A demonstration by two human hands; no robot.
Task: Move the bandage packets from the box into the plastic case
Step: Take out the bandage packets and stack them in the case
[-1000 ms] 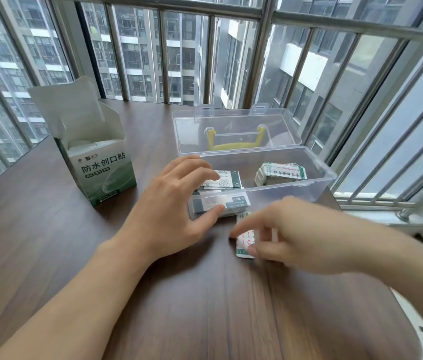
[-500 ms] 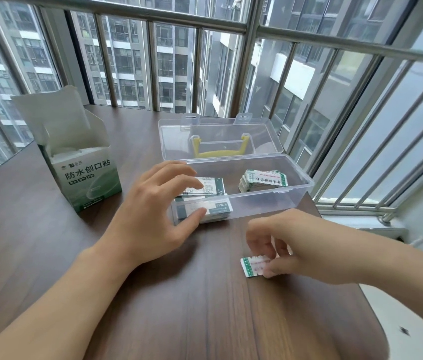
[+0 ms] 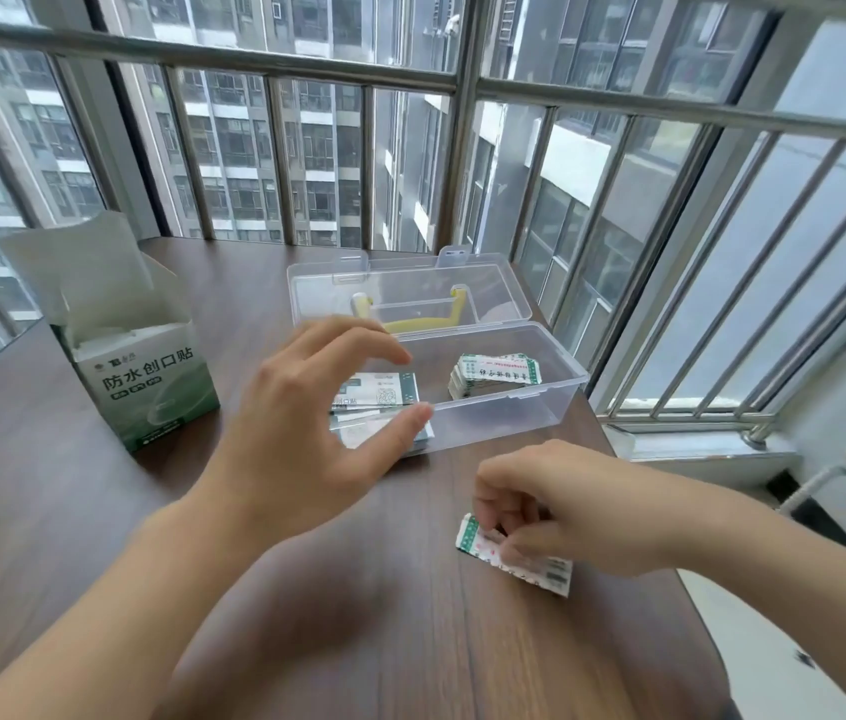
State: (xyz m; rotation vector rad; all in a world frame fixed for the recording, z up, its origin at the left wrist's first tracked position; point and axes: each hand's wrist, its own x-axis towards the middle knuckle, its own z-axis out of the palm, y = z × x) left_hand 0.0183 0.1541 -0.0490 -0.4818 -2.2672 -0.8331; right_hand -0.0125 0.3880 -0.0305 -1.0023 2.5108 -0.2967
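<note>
A loose bandage packet (image 3: pixel 512 556) is pinched by the right hand (image 3: pixel 561 504) on the surface (image 3: pixel 99 511), just in front of the plastic case (image 3: pixel 540 407). Two packet stacks (image 3: pixel 493 376) are sat inside the case already. The left hand (image 3: pixel 306 423) is held relaxed at the case's front-left corner, nothing gripped. The box (image 3: pixel 151 381) is left open, off to the case's left.

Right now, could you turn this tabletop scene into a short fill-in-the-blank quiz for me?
1. The clear plastic case has its lid ____.
2. The right hand pinches a bandage packet lying on the ____.
3. The bandage box stands to the ____ of the case.

Missing words: open; table; left
</note>
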